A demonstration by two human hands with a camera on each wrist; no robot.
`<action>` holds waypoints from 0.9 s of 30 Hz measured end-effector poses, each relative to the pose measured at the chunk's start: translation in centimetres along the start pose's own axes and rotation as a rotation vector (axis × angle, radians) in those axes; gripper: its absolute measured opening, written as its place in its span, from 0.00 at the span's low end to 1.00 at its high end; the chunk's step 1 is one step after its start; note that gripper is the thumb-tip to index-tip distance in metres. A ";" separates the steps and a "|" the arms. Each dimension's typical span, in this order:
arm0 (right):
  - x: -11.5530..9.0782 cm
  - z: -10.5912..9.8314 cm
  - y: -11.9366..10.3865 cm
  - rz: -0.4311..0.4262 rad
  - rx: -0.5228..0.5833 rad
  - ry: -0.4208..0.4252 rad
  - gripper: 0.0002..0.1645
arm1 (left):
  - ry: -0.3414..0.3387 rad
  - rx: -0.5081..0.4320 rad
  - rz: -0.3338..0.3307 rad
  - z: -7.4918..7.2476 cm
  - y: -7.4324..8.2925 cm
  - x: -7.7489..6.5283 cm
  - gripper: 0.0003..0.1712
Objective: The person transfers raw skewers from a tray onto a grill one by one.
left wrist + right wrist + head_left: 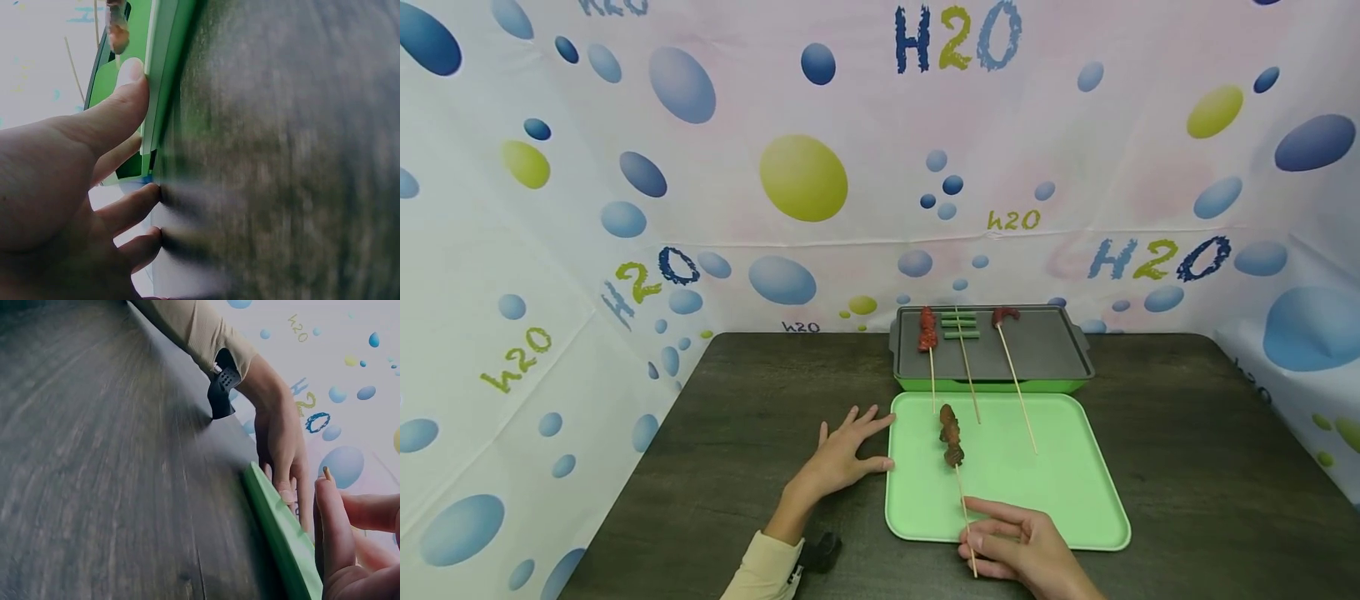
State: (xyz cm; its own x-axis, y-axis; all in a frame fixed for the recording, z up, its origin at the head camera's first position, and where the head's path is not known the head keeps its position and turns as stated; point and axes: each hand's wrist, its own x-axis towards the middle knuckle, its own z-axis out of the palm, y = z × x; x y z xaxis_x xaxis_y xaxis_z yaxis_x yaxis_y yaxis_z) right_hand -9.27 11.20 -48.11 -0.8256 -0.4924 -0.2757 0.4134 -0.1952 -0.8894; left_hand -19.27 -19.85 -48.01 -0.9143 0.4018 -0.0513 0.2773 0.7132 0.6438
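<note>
My right hand (1026, 546) pinches the lower stick of a brown meat skewer (951, 437), whose meat end points away over the light green tray (1052, 496). In the right wrist view, the stick's tip (327, 473) pokes out above the fingers. With spread fingers, my left hand (838, 458) touches the tray's left edge. Its thumb (132, 87) lies against the rim in the left wrist view. Behind the tray, a grill plate (1052, 342) bears a red meat skewer (928, 329), a green vegetable skewer (960, 326) and a dark red curled skewer (1004, 316).
The grill's green base (1000, 386) stands close behind the tray, and the skewer sticks overhang its front. A dark wood-look table (737, 417) carries everything. A patterned white sheet (865, 108) hangs at the back and sides. A black device (225, 387) sits on the left wrist.
</note>
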 end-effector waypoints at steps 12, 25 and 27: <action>-0.9 0.1 -0.9 -0.071 -0.026 -0.011 0.35 | 0.015 0.011 0.000 -0.2 -0.1 0.1 0.43; -1.7 -0.2 -2.9 -0.145 -0.107 0.020 0.33 | 0.002 -0.019 0.020 -0.2 0.2 -0.2 0.43; -1.9 -0.6 -3.2 -0.162 -0.117 0.015 0.32 | -0.002 -0.019 0.016 -0.2 0.2 -0.2 0.43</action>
State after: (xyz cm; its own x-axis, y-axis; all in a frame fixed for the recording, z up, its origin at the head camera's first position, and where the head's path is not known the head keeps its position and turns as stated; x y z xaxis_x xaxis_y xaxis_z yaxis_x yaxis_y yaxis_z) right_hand -9.27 13.22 -44.96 -0.8839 -0.4492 -0.1301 0.2279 -0.1707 -0.9586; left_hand -19.03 -19.85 -47.72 -0.9092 0.4142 -0.0424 0.2860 0.6954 0.6593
